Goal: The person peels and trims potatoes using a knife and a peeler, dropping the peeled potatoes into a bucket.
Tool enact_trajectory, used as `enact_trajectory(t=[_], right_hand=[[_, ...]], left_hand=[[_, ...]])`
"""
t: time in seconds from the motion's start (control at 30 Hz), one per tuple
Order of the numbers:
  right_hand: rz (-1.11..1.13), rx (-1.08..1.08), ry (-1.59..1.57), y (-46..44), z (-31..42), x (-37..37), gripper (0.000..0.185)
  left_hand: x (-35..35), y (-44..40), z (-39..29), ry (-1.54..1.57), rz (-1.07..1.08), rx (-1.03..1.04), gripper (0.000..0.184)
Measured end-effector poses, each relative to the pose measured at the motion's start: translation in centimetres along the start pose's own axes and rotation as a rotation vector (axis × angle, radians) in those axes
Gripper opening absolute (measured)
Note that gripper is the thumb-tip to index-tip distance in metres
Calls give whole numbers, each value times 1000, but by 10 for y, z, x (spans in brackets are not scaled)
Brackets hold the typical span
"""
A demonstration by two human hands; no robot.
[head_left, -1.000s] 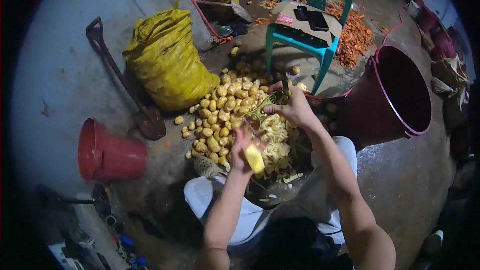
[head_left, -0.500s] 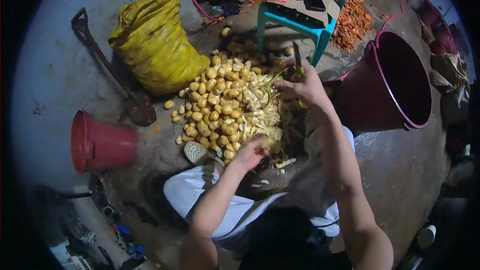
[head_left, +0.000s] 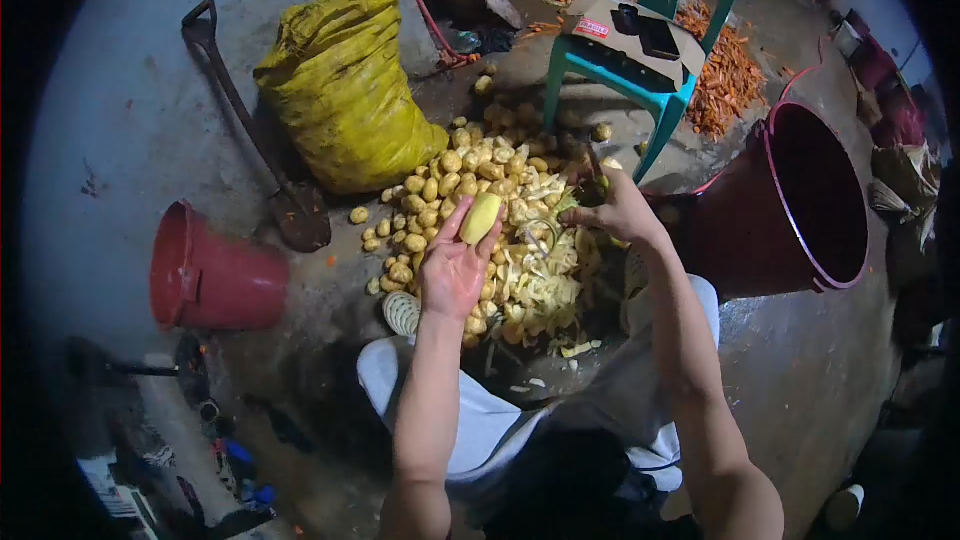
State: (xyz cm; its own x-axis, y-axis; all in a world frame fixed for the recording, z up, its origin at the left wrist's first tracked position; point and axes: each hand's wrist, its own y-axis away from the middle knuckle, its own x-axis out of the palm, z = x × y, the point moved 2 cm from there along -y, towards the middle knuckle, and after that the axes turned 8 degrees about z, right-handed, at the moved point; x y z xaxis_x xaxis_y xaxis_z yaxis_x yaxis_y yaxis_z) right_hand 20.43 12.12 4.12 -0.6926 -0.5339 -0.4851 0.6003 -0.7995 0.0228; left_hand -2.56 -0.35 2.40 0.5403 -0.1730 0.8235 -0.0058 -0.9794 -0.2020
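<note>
A peeled yellow potato (head_left: 481, 218) rests on the fingers of my left hand (head_left: 457, 265), palm up, above the potato pile. My right hand (head_left: 618, 208) is closed around a dark-bladed knife (head_left: 598, 168) whose blade points up and away. Just left of the right hand is a green, stringy piece (head_left: 562, 207), its shape hard to make out. Under both hands lie unpeeled potatoes (head_left: 414, 204) on the left and a heap of pale peels (head_left: 540, 290) on the right.
A yellow sack (head_left: 345, 90) and shovel (head_left: 245, 130) lean by the wall. A small red bucket (head_left: 235, 275) stands left, a large dark red tub (head_left: 735, 220) right. Beyond are a green chair (head_left: 655, 100) holding cardboard, and orange peelings (head_left: 725, 80).
My left hand has moved up and turned palm up, showing the peeled potato. My right hand still has the knife, now slightly lower. The camera view has shifted.
</note>
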Motion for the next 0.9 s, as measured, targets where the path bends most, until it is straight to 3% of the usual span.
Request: enact_trajectory(t=[0.03,0.1,0.17,0.5,0.53,0.67,0.73,0.83,0.9], right_hand=[[-5,-78,-229,0,5,2,51],[-23,-95,-284,1,14,8,49],[27,15,-426,4,22,12,51],[57,-218,-335,2,21,25,51],[136,-65,-475,8,28,21,51],[153,-18,-513,9,31,21,45],[18,-263,-263,3,26,25,50],[103,-97,-390,10,35,20,44],[103,-102,-410,10,33,19,44]], left_hand=[[3,1,0,4,3,6,62],[9,6,3,-92,-77,-53,60],[10,12,9,-23,-59,-52,55],[6,15,21,-75,13,-63,45],[11,12,18,-137,5,-3,50],[29,9,11,-349,-21,91,64],[28,11,11,-405,-17,30,68],[19,13,8,-525,1,-46,74],[16,13,6,-592,17,-65,75]])
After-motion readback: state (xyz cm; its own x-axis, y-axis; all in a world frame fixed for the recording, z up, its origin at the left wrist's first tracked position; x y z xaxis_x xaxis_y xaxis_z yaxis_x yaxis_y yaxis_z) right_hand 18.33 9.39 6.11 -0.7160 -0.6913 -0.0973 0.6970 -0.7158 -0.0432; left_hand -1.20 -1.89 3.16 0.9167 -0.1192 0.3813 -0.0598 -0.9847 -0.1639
